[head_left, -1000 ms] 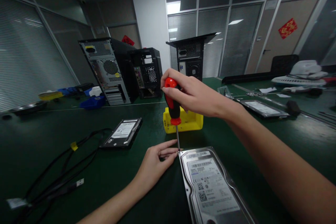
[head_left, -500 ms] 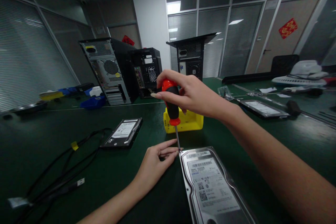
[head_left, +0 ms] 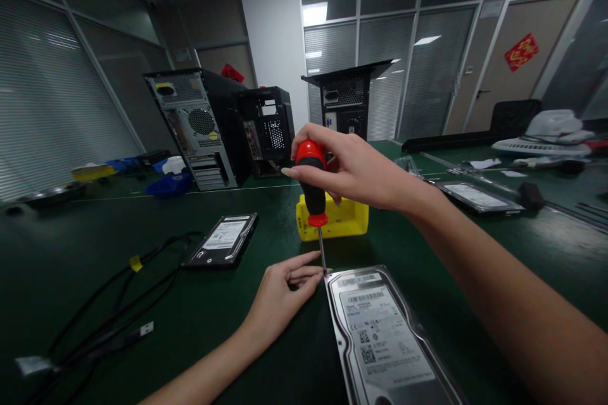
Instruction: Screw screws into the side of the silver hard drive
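Observation:
My right hand (head_left: pixel 342 164) is closed around the red and black handle of a screwdriver (head_left: pixel 313 193), which stands nearly upright. Its metal shaft reaches down to the top left corner of a silver hard drive (head_left: pixel 380 329), lying label up on the table. At that same corner, the fingertips of my left hand (head_left: pixel 285 288) are drawn together against the drive's edge, close beside the screwdriver tip. The screw under the tip is too small to make out. Just behind the drive sits a yellow plastic bin (head_left: pixel 349 218), partly covered by my right hand and the screwdriver.
Another hard drive (head_left: pixel 225 239) lies to the left, beside black cables (head_left: pixel 118 323) with a USB plug. Open computer cases (head_left: pixel 199 126) stand at the back. On the right are a third drive (head_left: pixel 477 195) and a white cap (head_left: pixel 551 130). A blue bin (head_left: pixel 168 185) sits back left.
My right hand has shifted slightly to the right, and the screwdriver handle has turned and tilted a little with it. My left hand and the hard drive have stayed in place.

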Tool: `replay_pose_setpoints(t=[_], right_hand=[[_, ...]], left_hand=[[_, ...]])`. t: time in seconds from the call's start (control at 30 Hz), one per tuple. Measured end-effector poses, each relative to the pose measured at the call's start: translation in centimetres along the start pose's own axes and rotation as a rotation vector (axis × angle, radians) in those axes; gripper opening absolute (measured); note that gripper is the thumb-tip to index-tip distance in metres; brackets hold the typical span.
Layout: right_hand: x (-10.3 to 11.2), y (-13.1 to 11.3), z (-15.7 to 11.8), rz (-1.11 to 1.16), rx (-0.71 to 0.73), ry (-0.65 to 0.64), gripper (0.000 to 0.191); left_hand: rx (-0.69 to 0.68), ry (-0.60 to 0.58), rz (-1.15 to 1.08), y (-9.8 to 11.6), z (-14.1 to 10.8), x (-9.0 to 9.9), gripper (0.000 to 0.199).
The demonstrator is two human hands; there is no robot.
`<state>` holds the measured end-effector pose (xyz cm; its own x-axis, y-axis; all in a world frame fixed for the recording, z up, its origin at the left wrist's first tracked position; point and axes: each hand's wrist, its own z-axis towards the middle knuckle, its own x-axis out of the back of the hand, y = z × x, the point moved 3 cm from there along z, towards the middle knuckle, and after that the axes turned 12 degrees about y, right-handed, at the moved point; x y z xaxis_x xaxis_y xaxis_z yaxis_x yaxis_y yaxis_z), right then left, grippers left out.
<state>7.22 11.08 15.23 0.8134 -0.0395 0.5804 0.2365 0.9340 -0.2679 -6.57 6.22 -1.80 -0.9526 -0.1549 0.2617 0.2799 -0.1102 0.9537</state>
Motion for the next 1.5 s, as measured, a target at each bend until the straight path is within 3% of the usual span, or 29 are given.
replay_pose_setpoints(t=[1.17,1.5], right_hand=[[0.0,-0.3,0.0,-0.016,0.048,-0.025,0.033],[-0.3,-0.4,0.1,-0.077,0.066,-0.012,0.039]], left_hand=[[-0.036,-0.023,0.064,0.2,-0.4,0.0,0.043],[-0.085,0.056,0.084,1.2,0.0,-0.7,0.046]])
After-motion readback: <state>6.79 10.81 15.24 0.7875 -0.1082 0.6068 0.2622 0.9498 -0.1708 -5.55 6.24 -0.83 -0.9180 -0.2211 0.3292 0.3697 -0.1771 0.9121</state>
